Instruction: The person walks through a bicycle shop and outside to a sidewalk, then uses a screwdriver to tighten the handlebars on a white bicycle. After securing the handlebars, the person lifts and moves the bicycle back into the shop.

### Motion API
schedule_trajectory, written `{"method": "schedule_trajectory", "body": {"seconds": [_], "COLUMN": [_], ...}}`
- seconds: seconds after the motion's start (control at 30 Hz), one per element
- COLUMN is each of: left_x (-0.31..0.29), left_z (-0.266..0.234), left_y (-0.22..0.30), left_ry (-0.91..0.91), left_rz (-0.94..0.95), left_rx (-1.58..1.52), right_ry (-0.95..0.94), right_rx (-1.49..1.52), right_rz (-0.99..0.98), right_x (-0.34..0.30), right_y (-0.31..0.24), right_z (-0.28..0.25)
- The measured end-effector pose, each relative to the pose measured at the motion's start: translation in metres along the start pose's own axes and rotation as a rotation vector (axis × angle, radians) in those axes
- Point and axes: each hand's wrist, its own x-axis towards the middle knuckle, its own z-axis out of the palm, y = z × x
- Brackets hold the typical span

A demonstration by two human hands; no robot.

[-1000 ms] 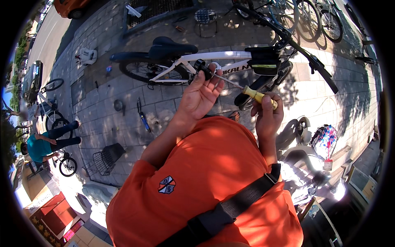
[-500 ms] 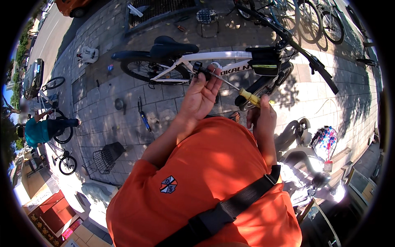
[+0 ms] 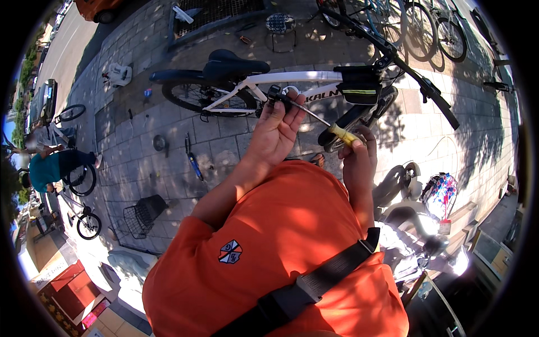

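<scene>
My left hand [image 3: 275, 130] holds a small black part [image 3: 278, 93] up in front of the white bicycle frame [image 3: 264, 84]. My right hand [image 3: 357, 156] grips a screwdriver by its yellow handle [image 3: 343, 135]. The metal shaft [image 3: 311, 115] runs up and left to the black part between my left fingers. My orange shirt [image 3: 281, 253] and a black shoulder strap [image 3: 314, 283] fill the lower picture.
The white bicycle with a black saddle [image 3: 230, 63] and a black frame bag [image 3: 359, 84] stands on grey paving. Tools [image 3: 192, 160] and a wire basket [image 3: 140, 212] lie on the ground at left. Another person [image 3: 53, 165] with a bicycle is far left. More bicycles [image 3: 426, 28] stand behind.
Both hands have stayed together on the black part and the screwdriver, with little shift. The person at far left has moved further along the left edge.
</scene>
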Motion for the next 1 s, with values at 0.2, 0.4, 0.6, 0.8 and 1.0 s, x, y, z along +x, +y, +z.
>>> {"method": "schedule_trajectory", "body": {"seconds": [0.2, 0.4, 0.6, 0.8, 1.0], "left_x": [0.000, 0.001, 0.007, 0.014, 0.013], "left_z": [-0.005, -0.005, -0.005, -0.011, 0.005], "left_y": [-0.001, -0.002, 0.002, 0.008, 0.013], "left_ry": [-0.032, -0.048, -0.063, -0.119, -0.090], "left_rz": [0.056, 0.077, 0.098, 0.126, 0.130], "left_rx": [0.005, -0.010, 0.027, 0.032, -0.003], "right_ry": [-0.113, -0.124, -0.032, -0.159, -0.315], "right_rx": [-0.117, 0.010, 0.076, -0.044, -0.238], "right_rz": [0.330, 0.240, 0.143, 0.217, 0.238], "right_x": [0.001, -0.008, -0.007, -0.006, -0.001], "right_y": [-0.022, -0.023, -0.010, -0.020, -0.027], "right_z": [-0.005, 0.016, 0.018, 0.011, 0.005]}}
